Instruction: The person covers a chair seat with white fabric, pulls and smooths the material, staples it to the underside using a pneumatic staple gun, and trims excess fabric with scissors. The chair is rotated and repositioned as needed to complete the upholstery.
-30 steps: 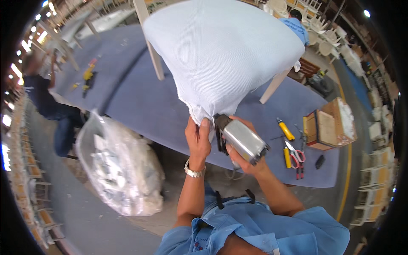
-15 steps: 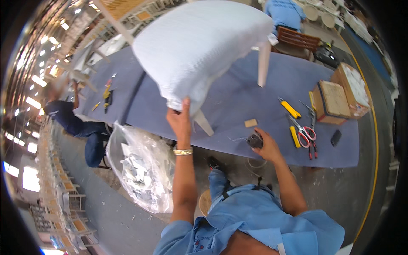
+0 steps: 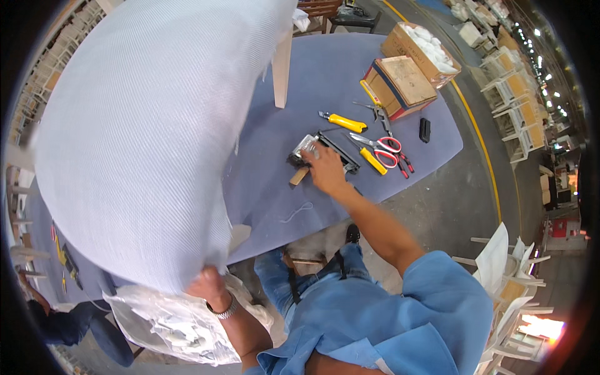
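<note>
A large upholstered chair seat (image 3: 144, 125) in pale ribbed fabric fills the left of the head view, tilted up, with a light wooden leg (image 3: 282, 72) showing. My left hand (image 3: 211, 287) is closed on the fabric at its near lower corner. The fingertips are partly hidden there. Over the table my right hand (image 3: 328, 170) is closed round a black and silver staple gun (image 3: 342, 153), slightly blurred. A small wooden block (image 3: 299, 176) lies beside it, and a thin loop of string (image 3: 297, 212) nearer the table edge.
On the blue-grey table (image 3: 269, 206) lie a yellow cutter (image 3: 347, 123), red-handled scissors (image 3: 386, 152), pliers (image 3: 403, 164) and a black case (image 3: 425, 130). Cardboard boxes (image 3: 406, 84) stand at the far right. A plastic bag of scraps (image 3: 175, 331) hangs below; another person (image 3: 81, 334) sits lower left.
My view has turned right. The chair seat has tipped and now looms larger at the left. My right hand has carried the staple gun farther over the table, next to the wooden block.
</note>
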Demonstrator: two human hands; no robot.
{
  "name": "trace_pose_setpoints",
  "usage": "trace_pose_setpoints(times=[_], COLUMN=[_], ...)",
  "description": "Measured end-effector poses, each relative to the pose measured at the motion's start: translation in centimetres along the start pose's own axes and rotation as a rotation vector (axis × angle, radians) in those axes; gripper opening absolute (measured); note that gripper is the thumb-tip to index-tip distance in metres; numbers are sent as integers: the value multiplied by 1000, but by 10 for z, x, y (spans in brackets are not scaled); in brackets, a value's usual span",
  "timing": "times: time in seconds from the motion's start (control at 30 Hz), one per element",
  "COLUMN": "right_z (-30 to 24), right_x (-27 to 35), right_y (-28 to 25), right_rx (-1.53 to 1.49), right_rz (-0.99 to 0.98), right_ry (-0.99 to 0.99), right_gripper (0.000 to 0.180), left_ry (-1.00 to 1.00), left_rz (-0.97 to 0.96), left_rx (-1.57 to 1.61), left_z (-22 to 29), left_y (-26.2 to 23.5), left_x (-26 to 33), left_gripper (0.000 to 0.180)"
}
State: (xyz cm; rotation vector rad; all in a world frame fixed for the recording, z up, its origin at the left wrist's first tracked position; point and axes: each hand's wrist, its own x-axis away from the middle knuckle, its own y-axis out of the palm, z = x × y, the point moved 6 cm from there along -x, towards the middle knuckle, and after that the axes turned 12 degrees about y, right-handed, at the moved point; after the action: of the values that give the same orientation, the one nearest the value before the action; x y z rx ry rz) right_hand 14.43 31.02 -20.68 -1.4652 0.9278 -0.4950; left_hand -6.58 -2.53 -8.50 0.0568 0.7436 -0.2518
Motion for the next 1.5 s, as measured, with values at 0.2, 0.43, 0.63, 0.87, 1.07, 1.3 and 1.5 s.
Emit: trace_pose_setpoints(times=[0.2, 0.43, 0.63, 0.87, 1.07, 1.3, 1.5], right_z=[-32, -36, -29, -14, -74, -173, -220], right_x=[36, 32, 43, 69, 97, 112, 100], right_y=[8, 58, 47, 38, -116, -281, -284], right_rx=[-50, -53, -393, -760, -935, -1294, -1168], right_rz=[-238, -363, 138, 264, 226, 294, 389], right_ry=[-119, -301, -329, -231, -339, -563, -441], right_gripper=[54, 47, 40, 25, 26, 16, 19], left_ry=[-90, 24, 576, 244, 224, 212, 203], left_rz=[-227, -97, 164, -144, -155, -244, -257], left_rx=[83, -30, -41, 861, 647, 738, 770], left_z=[-9, -4, 19, 25, 54, 55, 48], left_y=[-3, 1, 21, 52, 58, 50, 46], left_x=[13, 9, -25, -41, -46, -42, -45], left_gripper=[100, 84, 66, 78, 62, 46, 40])
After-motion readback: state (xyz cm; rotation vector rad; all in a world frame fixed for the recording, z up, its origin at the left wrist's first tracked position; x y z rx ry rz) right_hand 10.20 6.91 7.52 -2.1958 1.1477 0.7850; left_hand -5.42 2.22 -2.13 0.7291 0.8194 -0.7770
